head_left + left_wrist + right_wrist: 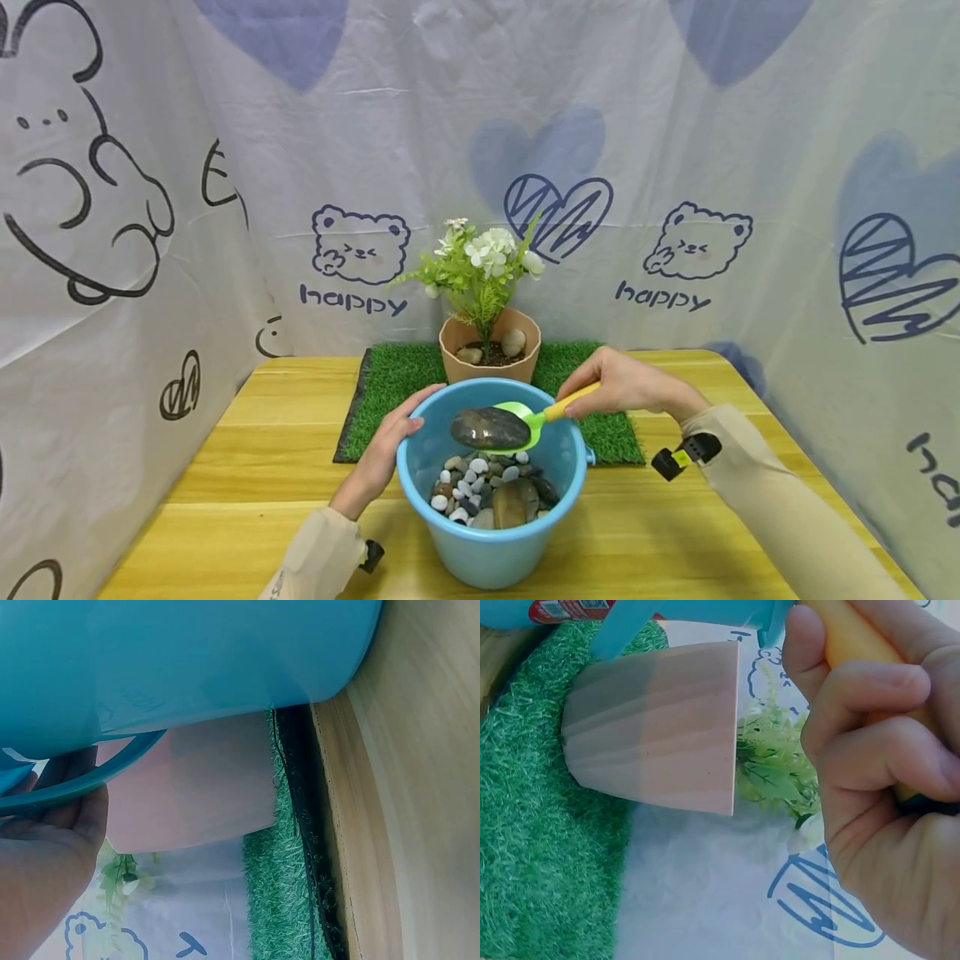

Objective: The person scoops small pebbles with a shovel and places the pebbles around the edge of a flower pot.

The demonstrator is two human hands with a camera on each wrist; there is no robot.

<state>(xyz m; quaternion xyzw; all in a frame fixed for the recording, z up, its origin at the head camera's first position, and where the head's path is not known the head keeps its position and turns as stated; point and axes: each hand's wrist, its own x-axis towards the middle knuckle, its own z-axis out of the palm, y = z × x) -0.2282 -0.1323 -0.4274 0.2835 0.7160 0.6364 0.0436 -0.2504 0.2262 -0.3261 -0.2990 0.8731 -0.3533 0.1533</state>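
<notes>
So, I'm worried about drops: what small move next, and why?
The right hand might raise the yellow-handled green plastic scoop slightly without tipping it: the large, smooth dark stone juts past its front, above white pebbles inside the round blue plastic bucket.

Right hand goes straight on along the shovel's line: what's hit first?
Probably the left inner wall or rim of the blue bucket, near the left hand; the dark stone on the shovel in the right hand would touch first. Height against the rim is hard to judge here.
</notes>
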